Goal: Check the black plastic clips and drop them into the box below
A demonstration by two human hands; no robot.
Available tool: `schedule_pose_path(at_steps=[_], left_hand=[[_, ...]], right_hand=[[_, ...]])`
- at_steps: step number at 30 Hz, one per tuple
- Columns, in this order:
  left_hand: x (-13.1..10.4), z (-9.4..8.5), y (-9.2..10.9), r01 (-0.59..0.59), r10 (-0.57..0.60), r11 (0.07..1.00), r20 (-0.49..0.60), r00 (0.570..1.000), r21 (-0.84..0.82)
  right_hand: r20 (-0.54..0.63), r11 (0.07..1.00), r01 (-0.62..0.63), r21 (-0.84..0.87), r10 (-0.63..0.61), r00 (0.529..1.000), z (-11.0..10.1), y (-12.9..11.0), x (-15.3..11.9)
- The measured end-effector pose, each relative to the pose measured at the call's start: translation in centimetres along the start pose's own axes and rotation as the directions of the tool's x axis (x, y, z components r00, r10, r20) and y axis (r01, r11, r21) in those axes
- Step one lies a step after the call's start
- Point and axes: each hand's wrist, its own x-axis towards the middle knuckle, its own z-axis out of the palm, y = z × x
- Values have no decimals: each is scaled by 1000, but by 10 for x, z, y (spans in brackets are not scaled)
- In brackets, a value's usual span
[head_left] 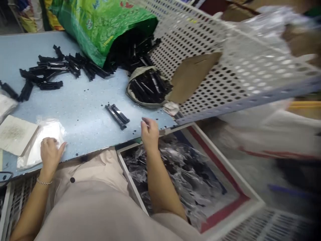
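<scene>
My left hand (50, 152) rests on a stack of clear plastic bags (54, 130) at the table's front left, fingers spread a little. Over the table's front edge, my right hand (149, 131) has its fingers curled, with the thumb near the index finger; whether something small is between them is too blurred to tell. Two black plastic parts (117, 115) lie side by side on the blue table (87, 97), left of my right hand. Behind them stands a round cloth-like container (147, 104) full of similar black parts.
A green bag (100, 26) spills black parts at the back, and a loose pile (50, 68) lies to its left. A perforated white crate (240, 60) leans at the right. Below the table, a box (220, 150) holds bagged parts. A pale square pad (16, 134) lies left.
</scene>
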Motion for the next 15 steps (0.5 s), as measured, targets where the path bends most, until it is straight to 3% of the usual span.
schedule_pose_path(at_steps=[2, 4, 5, 7, 8, 10, 12, 15], left_hand=[[5, 1, 3, 27, -28, 999, 41, 999, 27], [10, 1, -3, 91, -89, 996, 77, 993, -23], [12, 0, -8, 133, -124, 987, 95, 988, -92], [14, -2, -20, 225, -196, 930, 128, 972, -289], [13, -4, -25, 265, -232, 887, 133, 964, -377], [11, -6, -30, 293, -275, 843, 108, 956, -451], [7, -8, -30, 249, -250, 886, 50, 967, -391], [4, -9, -31, 187, -186, 928, 37, 982, -321]], right_hand=[[235, 992, 80, -100, -54, 970, 17, -38, 30], [401, 983, 85, -163, -12, 916, 33, -73, 46], [459, 991, 54, -121, 8, 888, 40, -89, 47], [570, 984, -105, 147, 2, 822, 55, -119, 36], [638, 919, -233, 317, -25, 770, 63, -133, 25], [762, 674, -508, 535, -127, 635, 79, -164, -5], [826, 464, -688, 559, -237, 511, 93, -195, -34], [858, 327, -801, 501, -313, 408, 108, -232, -63]])
